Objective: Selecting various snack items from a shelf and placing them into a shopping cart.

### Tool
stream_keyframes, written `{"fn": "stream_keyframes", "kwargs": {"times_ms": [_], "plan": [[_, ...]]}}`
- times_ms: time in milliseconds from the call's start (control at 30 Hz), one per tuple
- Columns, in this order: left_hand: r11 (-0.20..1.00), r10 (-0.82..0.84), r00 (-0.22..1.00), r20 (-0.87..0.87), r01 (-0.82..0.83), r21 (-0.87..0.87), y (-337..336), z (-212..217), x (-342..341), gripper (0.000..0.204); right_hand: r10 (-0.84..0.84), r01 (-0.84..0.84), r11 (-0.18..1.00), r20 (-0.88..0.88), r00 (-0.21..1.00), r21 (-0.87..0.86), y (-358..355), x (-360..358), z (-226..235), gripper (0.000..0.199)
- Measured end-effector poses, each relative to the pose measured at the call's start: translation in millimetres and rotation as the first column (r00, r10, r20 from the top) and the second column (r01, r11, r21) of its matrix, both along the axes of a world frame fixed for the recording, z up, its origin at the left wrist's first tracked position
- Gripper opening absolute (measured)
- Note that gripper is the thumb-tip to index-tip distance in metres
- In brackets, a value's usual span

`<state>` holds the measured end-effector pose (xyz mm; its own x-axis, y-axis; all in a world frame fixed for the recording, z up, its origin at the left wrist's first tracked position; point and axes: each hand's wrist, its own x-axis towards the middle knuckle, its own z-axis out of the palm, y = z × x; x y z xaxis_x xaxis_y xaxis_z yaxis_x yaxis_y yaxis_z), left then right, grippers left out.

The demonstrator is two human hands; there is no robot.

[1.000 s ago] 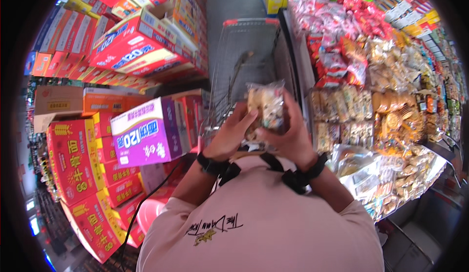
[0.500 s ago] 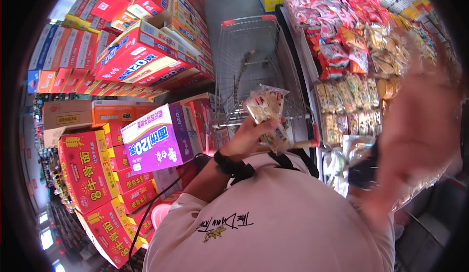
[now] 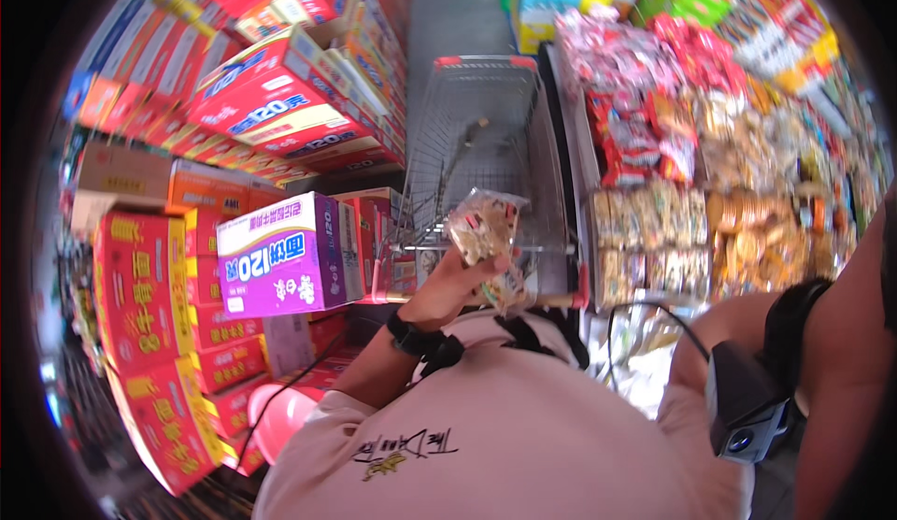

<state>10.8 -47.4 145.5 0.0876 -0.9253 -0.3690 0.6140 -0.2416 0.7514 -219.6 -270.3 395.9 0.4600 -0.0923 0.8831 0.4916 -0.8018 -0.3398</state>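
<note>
1. Left hand (image 3: pixel 453 286): fingers clenched around a clear snack packet (image 3: pixel 484 240). The thumb lies across the lower front of the packet and the other fingers wrap behind it.
2. The snack packet stands roughly upright in that grasp. Its upper half rises clear above the fingers; its lower end pokes out below and to the right of the thumb. Pale, lumpy pieces show through the film.
3. A black wrist strap (image 3: pixel 416 340) sits just below the left hand, with a cable running down from it toward the chest.
4. Right hand: out of frame at the right edge, so whether it is clenched or released cannot be told. Only the raised right forearm shows, with a black armband (image 3: pixel 794 333) and a small black camera unit (image 3: pixel 743 413) hanging beneath it, well apart from the packet.
5. Directly beyond the held packet: a wire shopping cart (image 3: pixel 486 137). Its handle bar runs level with the left hand's fingertips, just behind them, and the packet's top overlaps the cart's basket in view.
6. Left of the grasp, near: a purple carton (image 3: pixel 280 254) on a stack of red cartons (image 3: pixel 140 305).
7. Right of the grasp, beyond the cart: a shelf of bagged snacks (image 3: pixel 691 230), with red and pink bags farther up.
8. Farthest, upper left: stacked red and blue cartons (image 3: pixel 271 99).
</note>
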Motion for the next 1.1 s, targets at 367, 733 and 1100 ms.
{"fn": "stream_keyframes", "kwargs": {"times_ms": [367, 733, 1100], "plan": [[0.995, -0.072, 0.997, 0.019, 0.073, -0.065, 4, -9, 3, 0.063, 0.018, -0.018, 1.0, 0.009, 1.0, 0.009, -4, -12, 5, 0.043], [0.982, -0.157, 0.986, 0.052, 0.161, -0.098, -13, -3, 10, 0.062, 0.023, -0.023, 1.0, 0.0, 1.0, 0.018, -8, -9, 4, 0.033], [0.991, -0.088, 0.992, 0.09, 0.096, -0.096, -4, -8, 18, 0.062, 0.182, -0.175, 0.982, -0.135, 0.974, 0.067, 27, 22, -1, 0.023]]}}
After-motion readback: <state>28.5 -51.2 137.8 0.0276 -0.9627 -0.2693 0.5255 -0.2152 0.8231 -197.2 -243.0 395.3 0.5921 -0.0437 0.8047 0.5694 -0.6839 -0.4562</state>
